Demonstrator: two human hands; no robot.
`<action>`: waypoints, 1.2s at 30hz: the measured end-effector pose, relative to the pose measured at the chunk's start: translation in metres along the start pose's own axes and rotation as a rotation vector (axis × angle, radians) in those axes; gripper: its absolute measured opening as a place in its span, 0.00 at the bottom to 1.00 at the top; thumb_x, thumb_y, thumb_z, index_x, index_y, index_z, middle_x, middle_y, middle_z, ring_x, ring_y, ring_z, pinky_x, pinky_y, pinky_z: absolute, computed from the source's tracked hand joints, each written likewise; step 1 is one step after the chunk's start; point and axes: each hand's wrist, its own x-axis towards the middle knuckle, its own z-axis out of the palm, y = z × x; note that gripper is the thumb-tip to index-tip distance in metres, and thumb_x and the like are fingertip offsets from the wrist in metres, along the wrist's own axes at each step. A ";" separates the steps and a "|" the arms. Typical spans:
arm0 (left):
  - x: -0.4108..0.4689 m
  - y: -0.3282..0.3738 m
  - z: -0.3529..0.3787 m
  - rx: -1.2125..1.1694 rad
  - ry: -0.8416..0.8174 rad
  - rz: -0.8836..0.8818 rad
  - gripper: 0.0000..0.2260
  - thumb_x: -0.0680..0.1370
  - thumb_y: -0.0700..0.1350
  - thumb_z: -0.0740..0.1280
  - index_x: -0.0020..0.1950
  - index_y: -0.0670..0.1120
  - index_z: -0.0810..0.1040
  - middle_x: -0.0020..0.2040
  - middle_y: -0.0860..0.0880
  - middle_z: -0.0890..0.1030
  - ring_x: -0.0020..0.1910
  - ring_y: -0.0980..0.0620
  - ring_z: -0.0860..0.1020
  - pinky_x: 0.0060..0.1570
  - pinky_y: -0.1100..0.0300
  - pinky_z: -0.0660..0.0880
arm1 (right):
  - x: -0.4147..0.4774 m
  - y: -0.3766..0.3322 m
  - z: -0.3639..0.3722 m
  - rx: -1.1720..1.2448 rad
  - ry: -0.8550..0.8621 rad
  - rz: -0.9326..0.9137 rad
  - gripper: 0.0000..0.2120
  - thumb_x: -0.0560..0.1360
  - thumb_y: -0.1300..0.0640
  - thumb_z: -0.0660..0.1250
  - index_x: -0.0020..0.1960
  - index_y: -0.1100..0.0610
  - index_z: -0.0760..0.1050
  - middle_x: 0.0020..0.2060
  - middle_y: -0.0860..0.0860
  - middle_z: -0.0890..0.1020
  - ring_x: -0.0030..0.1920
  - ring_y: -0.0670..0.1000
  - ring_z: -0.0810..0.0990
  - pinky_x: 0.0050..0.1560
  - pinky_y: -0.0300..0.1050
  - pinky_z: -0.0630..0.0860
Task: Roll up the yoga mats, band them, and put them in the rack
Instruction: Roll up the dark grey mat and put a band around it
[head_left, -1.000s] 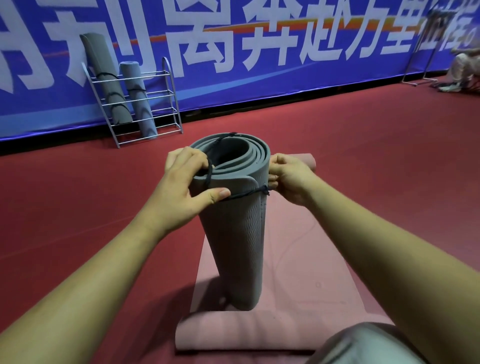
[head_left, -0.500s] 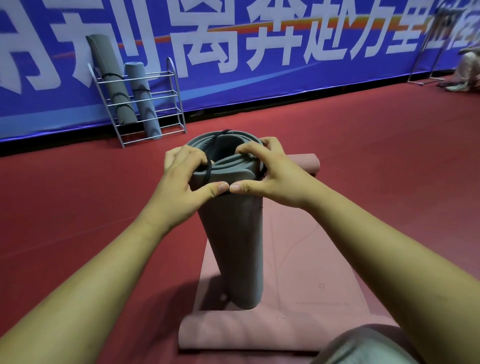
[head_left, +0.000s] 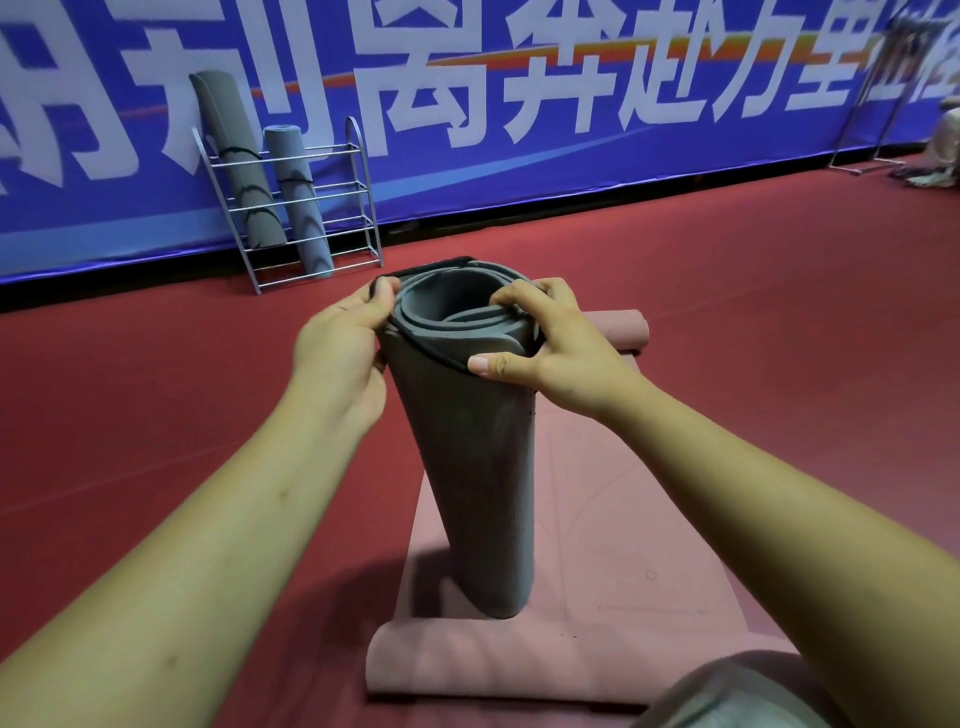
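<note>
Grey mat (head_left: 470, 467) upright between hands — left hand (head_left: 340, 348), right hand (head_left: 558, 348) grip top.

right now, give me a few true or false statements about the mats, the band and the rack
1. The grey mat stands upright on the pink mat. True.
2. The rack holds three rolled mats. False: two grey rolls lean in it.
3. The black band sits round the grey mat's bottom end. False: it is stretched round the top rim.
4. Both hands are at the top of the grey mat. True: the left hand pinches the band at the rim, and the right hand curls its fingers over the rim.
5. The pink mat is fully rolled up. False: it lies mostly flat on the floor, with only its ends curled.
</note>
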 end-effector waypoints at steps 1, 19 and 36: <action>0.004 0.001 -0.003 0.001 0.046 -0.043 0.07 0.80 0.42 0.66 0.43 0.49 0.81 0.36 0.56 0.82 0.37 0.60 0.79 0.40 0.63 0.71 | 0.000 0.000 0.000 0.003 -0.001 -0.001 0.23 0.70 0.49 0.78 0.60 0.44 0.72 0.62 0.50 0.66 0.55 0.33 0.71 0.53 0.19 0.64; 0.016 -0.051 -0.048 0.059 -0.177 -0.688 0.10 0.69 0.35 0.55 0.30 0.46 0.64 0.25 0.51 0.62 0.26 0.54 0.60 0.25 0.68 0.61 | -0.001 0.011 -0.008 0.077 -0.026 -0.021 0.22 0.69 0.52 0.79 0.56 0.39 0.72 0.62 0.50 0.68 0.59 0.36 0.71 0.61 0.28 0.68; 0.016 -0.065 -0.020 0.353 -0.083 -0.218 0.09 0.83 0.38 0.60 0.43 0.44 0.69 0.38 0.44 0.76 0.29 0.51 0.72 0.31 0.59 0.69 | 0.004 0.032 -0.003 0.722 0.370 0.373 0.23 0.68 0.69 0.57 0.59 0.60 0.79 0.57 0.59 0.83 0.61 0.57 0.81 0.66 0.57 0.75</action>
